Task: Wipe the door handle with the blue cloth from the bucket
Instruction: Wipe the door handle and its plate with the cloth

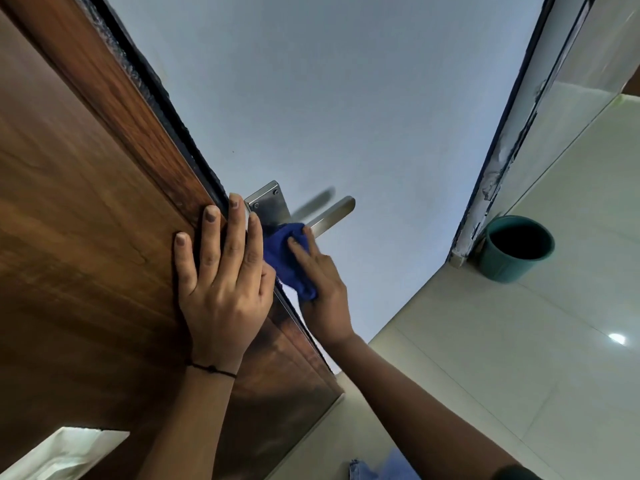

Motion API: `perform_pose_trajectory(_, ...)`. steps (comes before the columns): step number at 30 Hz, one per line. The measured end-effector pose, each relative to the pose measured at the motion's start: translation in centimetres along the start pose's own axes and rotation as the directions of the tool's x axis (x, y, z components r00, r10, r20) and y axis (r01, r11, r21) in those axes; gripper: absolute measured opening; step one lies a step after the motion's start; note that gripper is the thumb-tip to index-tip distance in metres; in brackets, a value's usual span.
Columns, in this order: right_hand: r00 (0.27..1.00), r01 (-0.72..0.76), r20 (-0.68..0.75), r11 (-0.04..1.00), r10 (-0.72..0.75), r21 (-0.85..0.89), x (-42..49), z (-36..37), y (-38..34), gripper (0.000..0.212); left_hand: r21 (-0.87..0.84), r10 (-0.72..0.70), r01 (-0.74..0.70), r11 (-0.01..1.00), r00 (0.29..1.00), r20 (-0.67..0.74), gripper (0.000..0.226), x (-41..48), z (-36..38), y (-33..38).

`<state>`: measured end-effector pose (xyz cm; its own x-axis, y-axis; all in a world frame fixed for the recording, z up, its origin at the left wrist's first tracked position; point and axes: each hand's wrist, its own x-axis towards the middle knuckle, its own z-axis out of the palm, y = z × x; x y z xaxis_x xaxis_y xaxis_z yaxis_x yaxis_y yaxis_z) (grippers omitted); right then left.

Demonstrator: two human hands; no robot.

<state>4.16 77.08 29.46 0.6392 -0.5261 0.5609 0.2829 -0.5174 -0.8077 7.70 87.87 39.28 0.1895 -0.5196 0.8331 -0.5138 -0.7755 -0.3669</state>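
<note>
Head view looks down along the edge of a wooden door (86, 237), and everything is placed from its steel door handle (332, 211). Left of the handle, the left hand (221, 282) lies flat on the wood with fingers spread, steadying the door. At the root of the lever, the right hand (320, 289) bunches the blue cloth (285, 258) in its fingers and presses it onto the backplate (268, 202); the thumb is hidden, so the exact grip is unclear. Right of the handle and well apart, the green bucket (516, 249) stands on the tiled floor (519, 358) beside the frame.

The likely slip: pushing on the lever could swing the door if the bracing palm eases, and the wad may skid off the smooth metal, leaving the lever's far end unwiped.

Count: one handle, one cloth, one bucket, two hands.
</note>
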Motion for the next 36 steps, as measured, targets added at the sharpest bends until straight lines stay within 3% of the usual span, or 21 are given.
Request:
perform_pose_trajectory(3, 0.918, -0.281, -0.227, 0.938, 0.324, 0.202, 3.1, -1.3, 1.1, 0.063, -0.011, 0.002, -0.002, 1.0, 1.0, 0.004, 0.042, 0.0, 0.0, 0.0)
perform_pose_trajectory(5, 0.863, -0.366, -0.243, 0.88, 0.443, 0.304, 5.2, -2.5, 1.4, 0.068, -0.014, 0.008, -0.008, 1.0, 1.0, 0.005, 0.042, 0.0, 0.0, 0.0)
perform_pose_trajectory(8, 0.826, -0.407, -0.229, 0.826, 0.515, 0.389, 7.0, -3.9, 1.5, 0.059, -0.016, 0.013, -0.013, 1.0, 1.0, -0.006, 0.042, 0.0, 0.1, 0.0)
perform_pose_trajectory(11, 0.756, -0.504, -0.091, 0.665, 0.648, 0.551, 8.3, -4.9, 1.8, 0.047, -0.027, 0.016, -0.016, 0.999, 1.0, -0.006, 0.043, 0.1, 0.0, 0.1)
perform_pose_trajectory(15, 0.638, -0.58, 0.183, 0.31, 0.748, 0.753, 8.6, -6.4, 0.7, 0.032, -0.024, 0.007, -0.007, 1.0, 1.0, 0.001, 0.043, 0.1, -0.2, 0.2)
perform_pose_trajectory(17, 0.559, -0.581, 0.293, 0.115, 0.776, 0.806, 8.7, -6.7, 0.9, 0.035, -0.025, 0.001, -0.001, 1.0, 1.0, 0.005, 0.043, 0.2, -0.2, 0.2)
perform_pose_trajectory(19, 0.486, -0.605, 0.366, 0.004, 0.794, 0.796, 8.7, -6.3, 1.4, 0.034, -0.03, -0.002, 0.002, 1.0, 1.0, 0.007, 0.043, 0.2, -0.2, 0.2)
perform_pose_trajectory(21, 0.454, -0.656, 0.431, -0.034, 0.78, 0.754, 8.3, -5.5, 1.5, 0.031, -0.018, 0.0, 0.0, 1.0, 1.0, 0.009, 0.043, 0.1, -0.1, 0.2)
perform_pose_trajectory(26, 0.447, -0.764, 0.516, 0.012, 0.731, 0.645, 6.8, -4.8, 0.5, 0.03, -0.005, 0.004, -0.004, 1.0, 1.0, 0.018, 0.042, 0.1, -0.1, 0.2)
perform_pose_trajectory(29, 0.501, -0.862, 0.542, 0.333, 0.675, 0.382, 5.7, -4.2, 0.2, 0.029, 0.013, -0.013, 0.013, 1.0, 1.0, 0.025, 0.043, 0.2, -0.1, 0.4)
perform_pose_trajectory(32, 0.541, -0.746, 0.582, 0.666, 0.607, -0.002, 4.9, -4.6, 0.7, 0.027, 0.008, -0.024, 0.024, 1.0, 0.999, 0.041, 0.042, 0.3, -0.3, 0.5)
perform_pose_trajectory(36, 0.581, -0.646, 0.513, 0.741, 0.632, -0.182, 4.4, -8.3, 1.8, 0.039, -0.058, -0.094, 0.1, 0.993, 0.991, 0.093, 0.044, 0.5, -0.7, 1.5)
